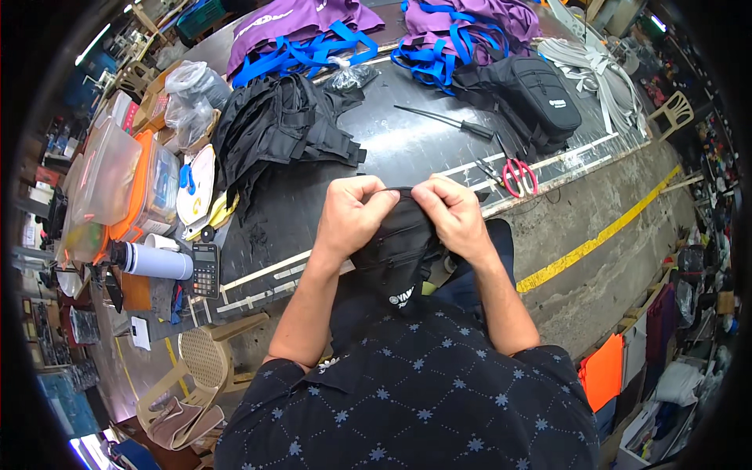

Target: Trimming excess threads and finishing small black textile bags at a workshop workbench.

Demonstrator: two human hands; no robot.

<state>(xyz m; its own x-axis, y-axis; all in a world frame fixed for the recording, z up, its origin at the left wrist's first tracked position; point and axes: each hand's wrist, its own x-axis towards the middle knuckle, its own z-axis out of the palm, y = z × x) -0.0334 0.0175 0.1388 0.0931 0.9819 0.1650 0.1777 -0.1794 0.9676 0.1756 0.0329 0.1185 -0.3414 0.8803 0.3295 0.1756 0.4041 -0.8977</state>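
Both of my hands are at a small black bag (pixel 398 251) with zips and a white printed mark, hanging at the table's near edge in front of my body. My left hand (pixel 352 213) pinches its upper edge between thumb and curled fingers. Close by, my right hand (pixel 454 213) grips the same edge, thumb pressed down. To the right on the table lie red-handled scissors (pixel 518 178) and a long thin tool with a black handle (pixel 475 130). Another black bag (pixel 540 102) rests beyond them.
A heap of black strapped bags (pixel 282 117) covers the table's left. Purple fabric (pixel 301 23) with blue straps lies at the far side, near grey webbing (pixel 599 74). A lilac bottle (pixel 160 261) and a calculator (pixel 205 270) sit left. A chair (pixel 200 356) stands below.
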